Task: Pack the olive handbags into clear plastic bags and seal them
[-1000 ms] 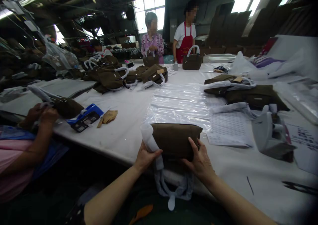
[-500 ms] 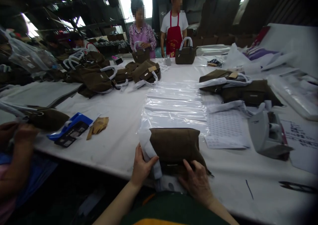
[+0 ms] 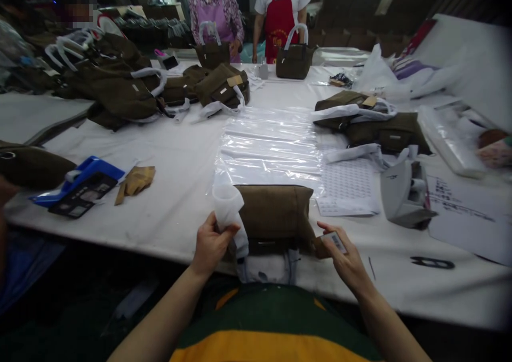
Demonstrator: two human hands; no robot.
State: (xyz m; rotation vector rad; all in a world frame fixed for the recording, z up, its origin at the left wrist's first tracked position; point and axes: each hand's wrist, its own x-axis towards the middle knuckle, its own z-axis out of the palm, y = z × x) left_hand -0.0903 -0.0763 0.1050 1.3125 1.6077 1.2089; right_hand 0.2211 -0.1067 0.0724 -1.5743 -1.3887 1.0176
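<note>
A dark brown handbag lies on its side at the table's near edge, its base turned away from me. My left hand is closed round the white-wrapped handle at the bag's left end. At the right end, my right hand pinches a brown hang tag with a white barcode label between thumb and fingers. More white wrapping hangs at the bag's near side, close to my body. Just beyond the bag lies a stack of clear plastic bags.
Brown handbags are heaped at the far left, and others lie at the right. A printed sheet, a grey box and thread snips are on my right. A blue holder sits left. Two people stand across the table.
My right hand has moved off the bag's front to its right end and now holds the hang tag. The left hand keeps the wrapped handle. The view has tilted downward.
</note>
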